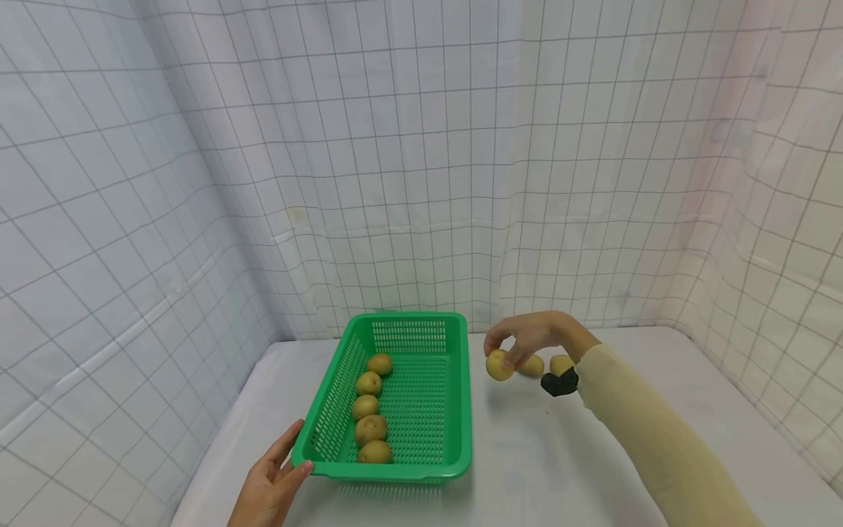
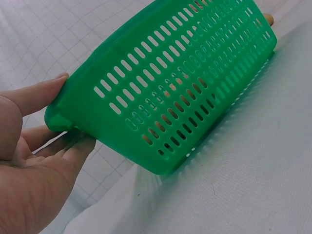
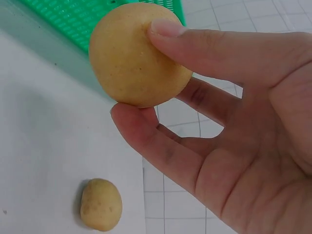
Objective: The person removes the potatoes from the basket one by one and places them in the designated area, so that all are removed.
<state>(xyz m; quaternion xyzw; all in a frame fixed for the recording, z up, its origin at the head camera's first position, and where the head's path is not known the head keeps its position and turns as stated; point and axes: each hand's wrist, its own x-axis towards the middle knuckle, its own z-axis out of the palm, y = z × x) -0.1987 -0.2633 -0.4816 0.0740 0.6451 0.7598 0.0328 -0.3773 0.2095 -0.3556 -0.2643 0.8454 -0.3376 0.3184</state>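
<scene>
My right hand [image 1: 535, 333] pinches a round yellow potato [image 1: 498, 367] between thumb and fingers, to the right of the green plastic basket [image 1: 459, 410]. The right wrist view shows this potato [image 3: 131, 61] close up, the thumb on its face and a fingertip beneath. At the basket's near left corner, my left hand [image 1: 265, 483] grips the rim, with the thumb on top and the other fingers under it, as the left wrist view shows. Inside the basket, several potatoes [image 1: 365, 408] form a row along the left wall.
Behind the right hand, one potato [image 1: 530, 366] lies on the white table [image 1: 527, 454]. Another potato [image 1: 561, 364] sits further right, partly hidden by the black wrist strap [image 1: 560, 382]. White gridded curtains [image 1: 408, 183] enclose the back and both sides.
</scene>
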